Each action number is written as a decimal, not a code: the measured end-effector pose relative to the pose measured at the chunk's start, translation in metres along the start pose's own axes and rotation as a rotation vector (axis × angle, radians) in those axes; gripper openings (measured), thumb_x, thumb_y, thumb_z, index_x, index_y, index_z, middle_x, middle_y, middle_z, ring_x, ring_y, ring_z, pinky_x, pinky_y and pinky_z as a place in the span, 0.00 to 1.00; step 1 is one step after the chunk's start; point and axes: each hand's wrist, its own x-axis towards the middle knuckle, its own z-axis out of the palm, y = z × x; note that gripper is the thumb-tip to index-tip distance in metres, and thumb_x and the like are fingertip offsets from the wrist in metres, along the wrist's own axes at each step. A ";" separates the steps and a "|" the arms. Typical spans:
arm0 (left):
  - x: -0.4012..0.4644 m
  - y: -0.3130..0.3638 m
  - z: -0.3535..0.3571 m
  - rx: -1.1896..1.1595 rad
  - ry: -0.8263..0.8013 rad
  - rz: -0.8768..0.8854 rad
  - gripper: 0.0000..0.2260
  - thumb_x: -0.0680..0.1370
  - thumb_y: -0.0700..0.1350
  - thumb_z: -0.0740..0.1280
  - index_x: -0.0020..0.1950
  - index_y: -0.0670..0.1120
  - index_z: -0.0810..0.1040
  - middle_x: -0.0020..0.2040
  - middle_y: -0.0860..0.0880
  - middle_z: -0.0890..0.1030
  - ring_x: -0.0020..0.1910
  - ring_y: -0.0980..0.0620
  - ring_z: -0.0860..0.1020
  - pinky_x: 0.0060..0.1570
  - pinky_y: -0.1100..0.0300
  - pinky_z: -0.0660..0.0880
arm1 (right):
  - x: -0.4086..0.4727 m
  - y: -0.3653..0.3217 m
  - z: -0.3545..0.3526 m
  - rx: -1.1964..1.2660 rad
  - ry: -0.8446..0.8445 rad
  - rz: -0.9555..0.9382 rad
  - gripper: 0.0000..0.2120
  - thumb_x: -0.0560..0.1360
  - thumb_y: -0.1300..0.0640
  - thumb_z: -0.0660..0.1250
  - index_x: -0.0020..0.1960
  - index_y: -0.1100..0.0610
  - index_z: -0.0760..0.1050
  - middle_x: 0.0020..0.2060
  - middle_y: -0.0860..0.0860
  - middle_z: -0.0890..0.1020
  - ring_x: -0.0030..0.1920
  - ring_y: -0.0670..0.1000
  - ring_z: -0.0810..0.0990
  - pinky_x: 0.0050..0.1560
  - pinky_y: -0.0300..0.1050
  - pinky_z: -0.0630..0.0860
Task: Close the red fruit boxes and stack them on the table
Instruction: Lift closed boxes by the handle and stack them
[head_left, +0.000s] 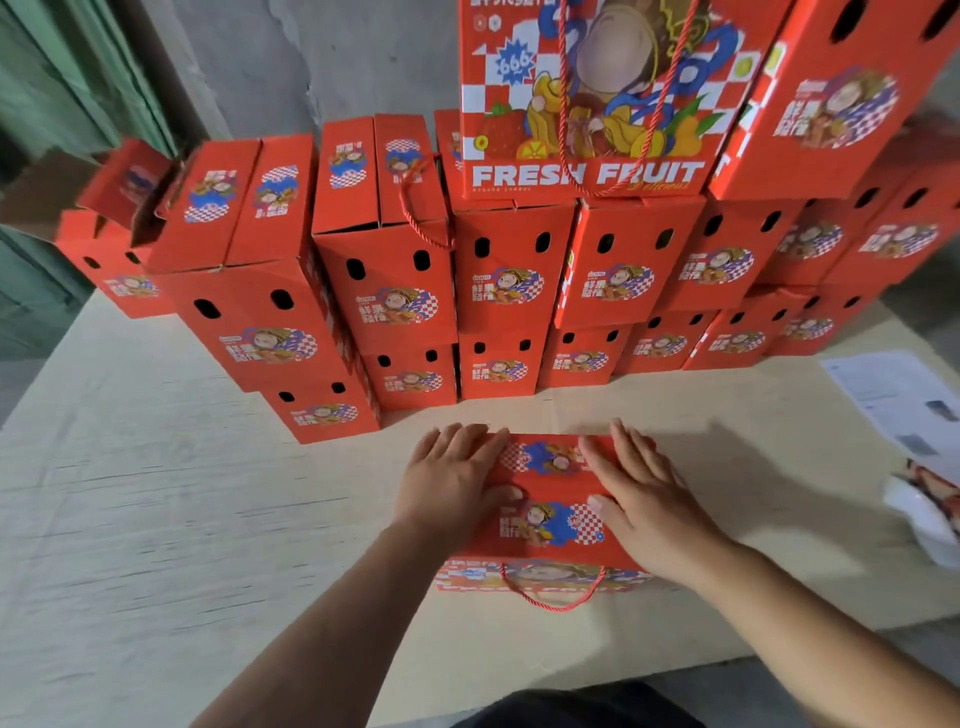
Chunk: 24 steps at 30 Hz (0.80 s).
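A red fruit box (550, 493) stands on the table (182, 519) right in front of me, its two top flaps folded down. My left hand (452, 478) lies flat on the left part of the top, fingers straight. On the right part my right hand (644, 499) presses flat the same way. A red rope handle (553, 597) hangs from the box's near face. Behind it a wall of stacked red fruit boxes (405, 291) runs across the table, two and three high.
A tall box face reading FRESH FRUIT (587, 104) tops the stack at the back middle. Printed paper sheets (893, 395) and a crumpled wrapper (924, 509) lie at the table's right edge. A box at the far left (124, 208) has a flap raised. Grey wall behind.
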 end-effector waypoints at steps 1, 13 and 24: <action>0.001 0.000 0.000 0.021 0.014 -0.001 0.36 0.78 0.74 0.54 0.83 0.59 0.58 0.78 0.53 0.67 0.77 0.48 0.66 0.78 0.48 0.56 | 0.001 0.003 -0.001 0.004 0.008 -0.011 0.31 0.86 0.42 0.52 0.82 0.37 0.39 0.81 0.46 0.34 0.80 0.47 0.31 0.76 0.41 0.29; 0.003 -0.003 0.019 0.083 0.136 0.037 0.37 0.79 0.76 0.41 0.82 0.58 0.60 0.70 0.50 0.73 0.68 0.43 0.70 0.73 0.44 0.64 | -0.006 -0.007 0.015 -0.091 0.141 0.041 0.36 0.85 0.39 0.49 0.83 0.50 0.34 0.81 0.47 0.31 0.80 0.49 0.28 0.75 0.43 0.24; 0.011 -0.012 -0.006 0.080 0.070 0.056 0.46 0.71 0.84 0.43 0.79 0.58 0.65 0.70 0.52 0.76 0.69 0.45 0.74 0.68 0.46 0.69 | 0.023 0.001 -0.049 -0.141 -0.036 -0.067 0.34 0.82 0.33 0.56 0.83 0.43 0.51 0.82 0.48 0.58 0.80 0.55 0.57 0.78 0.56 0.56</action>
